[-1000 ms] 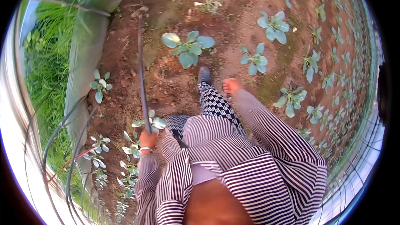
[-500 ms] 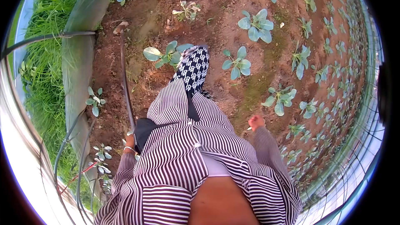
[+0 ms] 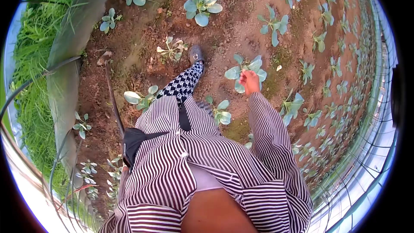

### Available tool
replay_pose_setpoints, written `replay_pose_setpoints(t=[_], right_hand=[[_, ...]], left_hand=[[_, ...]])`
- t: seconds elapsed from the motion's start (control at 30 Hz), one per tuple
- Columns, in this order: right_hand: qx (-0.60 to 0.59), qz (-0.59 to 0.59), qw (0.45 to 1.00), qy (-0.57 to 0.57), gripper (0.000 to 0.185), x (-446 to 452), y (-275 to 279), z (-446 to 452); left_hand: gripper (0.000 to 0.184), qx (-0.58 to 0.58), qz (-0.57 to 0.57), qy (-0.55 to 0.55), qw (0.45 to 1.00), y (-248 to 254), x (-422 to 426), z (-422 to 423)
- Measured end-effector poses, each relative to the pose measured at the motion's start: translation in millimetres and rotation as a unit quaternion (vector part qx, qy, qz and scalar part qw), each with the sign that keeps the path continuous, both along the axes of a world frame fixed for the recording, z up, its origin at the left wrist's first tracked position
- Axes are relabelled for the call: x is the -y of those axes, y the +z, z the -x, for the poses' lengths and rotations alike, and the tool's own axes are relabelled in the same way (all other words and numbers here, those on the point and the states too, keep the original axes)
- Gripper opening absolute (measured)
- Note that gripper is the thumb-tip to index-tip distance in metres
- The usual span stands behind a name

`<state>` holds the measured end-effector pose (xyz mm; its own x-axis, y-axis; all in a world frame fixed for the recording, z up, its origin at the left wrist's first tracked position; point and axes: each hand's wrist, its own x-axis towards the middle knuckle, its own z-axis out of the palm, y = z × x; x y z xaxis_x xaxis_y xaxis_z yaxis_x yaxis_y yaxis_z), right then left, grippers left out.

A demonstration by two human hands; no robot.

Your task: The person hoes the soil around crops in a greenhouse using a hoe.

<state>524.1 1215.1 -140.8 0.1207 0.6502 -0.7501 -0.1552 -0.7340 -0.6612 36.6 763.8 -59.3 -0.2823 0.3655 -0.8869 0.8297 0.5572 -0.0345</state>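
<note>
My right hand [image 3: 249, 81] is stretched forward over a young leafy cabbage-like plant [image 3: 233, 73], covering part of its leaves. Its fingers are pinched together, and whatever they hold is too small or hidden to make out. At the left, a long-handled hoe [image 3: 113, 97] slants from its head on the soil back toward my left hand [image 3: 125, 168]. That hand is mostly behind a black pouch [image 3: 133, 142] at my waist; the handle leads to it, though the fingers hardly show.
A withered plant [image 3: 172, 49] stands ahead near my shoe [image 3: 196, 55]. Rows of similar plants [image 3: 202, 7] spread over the brown soil to the right. A plastic sheet edge [image 3: 64, 60] and tall grass [image 3: 36, 86] border the left, with bent dark tubes [image 3: 39, 75].
My right hand has reached forward from beside my hip to above a plant. The view has shifted forward, a shoe now shows, and my left hand has slipped largely behind the pouch.
</note>
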Motion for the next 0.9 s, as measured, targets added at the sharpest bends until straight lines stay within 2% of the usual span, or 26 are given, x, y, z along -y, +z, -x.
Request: replay_pose_setpoints(t=[0.07,0.2,0.3,0.33,0.37,0.43,0.53,0.6,0.67,0.73,0.83,0.9], right_hand=[[-0.067,-0.013,0.998,0.011,0.017,-41.4,9.0,4.7],[-0.016,0.003,0.999,0.033,0.021,-85.9,29.6,11.4],[-0.015,0.000,0.998,0.063,0.021,-118.8,41.5,-4.2],[-0.021,0.004,0.998,0.058,0.020,-132.0,43.7,-10.4],[-0.013,0.018,0.999,0.045,0.019,-146.6,42.6,-16.0],[-0.031,0.043,0.997,0.050,0.018,-178.3,38.2,-29.9],[-0.033,0.072,0.991,0.106,0.014,-236.8,23.8,-43.5],[-0.011,0.085,0.981,0.176,0.014,-283.8,22.5,-41.6],[0.027,0.088,0.966,0.241,0.014,-340.6,17.8,-43.8],[0.102,-0.021,0.921,0.375,0.013,-402.5,23.7,-47.3],[0.060,0.033,0.945,0.319,0.014,-483.1,23.9,-55.4],[0.036,0.080,0.941,0.325,0.015,-535.6,15.3,-61.6]], left_hand=[[0.019,-0.011,-0.015,0.023,1.000,11.3,-32.3,-11.4],[0.014,0.007,-0.068,0.097,0.993,20.2,-95.0,-24.5],[0.014,0.081,-0.124,0.270,0.951,23.0,-143.8,-43.2],[0.012,0.118,-0.115,0.426,0.890,29.5,-173.9,-52.2],[0.012,0.152,-0.099,0.568,0.803,36.6,-204.3,-58.7],[0.016,0.205,-0.051,0.797,0.565,53.6,-259.8,-67.0],[0.023,0.286,-0.084,0.866,0.402,75.3,-314.7,-62.1],[0.026,0.338,-0.158,0.888,0.270,116.0,-365.4,-83.7],[0.022,0.282,-0.222,0.893,0.271,141.5,-395.7,-124.1],[0.019,0.301,-0.229,0.883,0.279,146.4,-419.7,-164.1],[0.017,0.396,-0.234,0.868,0.185,147.7,-465.0,-217.7],[0.013,0.454,-0.255,0.849,0.088,148.7,-499.9,-251.7]])
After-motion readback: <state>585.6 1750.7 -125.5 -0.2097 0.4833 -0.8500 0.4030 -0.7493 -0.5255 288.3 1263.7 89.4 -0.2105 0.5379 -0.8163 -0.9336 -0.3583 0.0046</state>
